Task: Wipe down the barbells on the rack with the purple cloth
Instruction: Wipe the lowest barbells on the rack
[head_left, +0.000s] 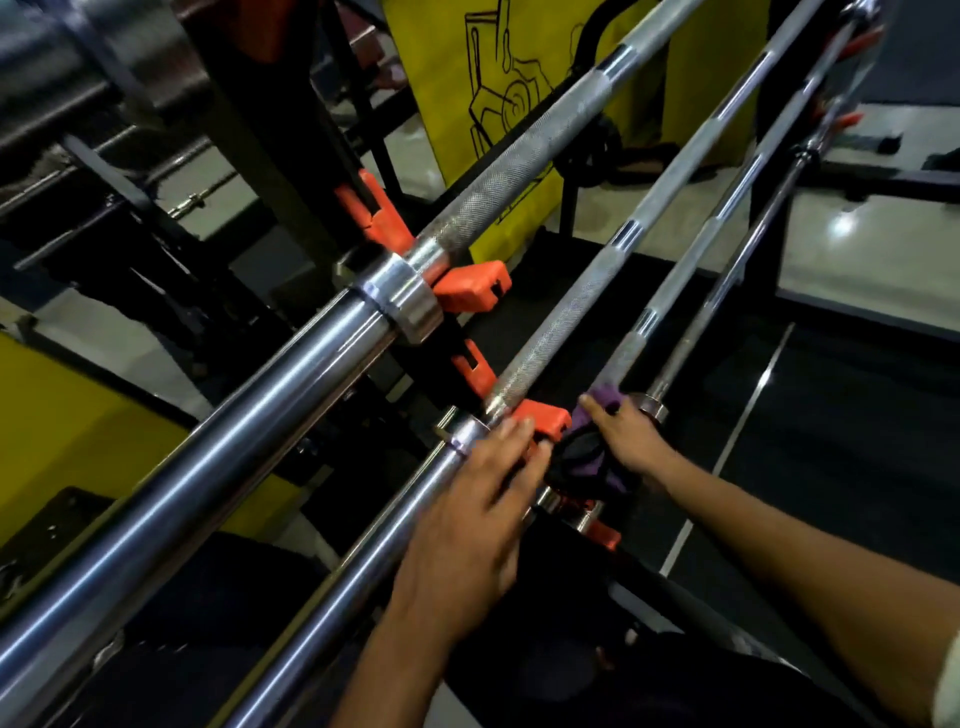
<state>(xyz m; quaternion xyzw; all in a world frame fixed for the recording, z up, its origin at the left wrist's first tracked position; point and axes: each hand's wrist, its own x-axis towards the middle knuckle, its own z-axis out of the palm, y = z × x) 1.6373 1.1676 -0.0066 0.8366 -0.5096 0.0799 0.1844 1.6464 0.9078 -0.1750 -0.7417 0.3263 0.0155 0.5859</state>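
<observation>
Purple cloth (597, 415), soft and bunched, wraps the third steel barbell (670, 291) at the rack's near end, gripped by the right hand (626, 439) with fingers curled round it. Just beside it, the left hand (467, 525) rests with straight, slightly spread fingers on the second barbell's smooth chrome sleeve (363, 561). Knurled shafts lie on orange plastic hooks (543, 415) of the black frame, above a dark floor and yellow panels (441, 78).
</observation>
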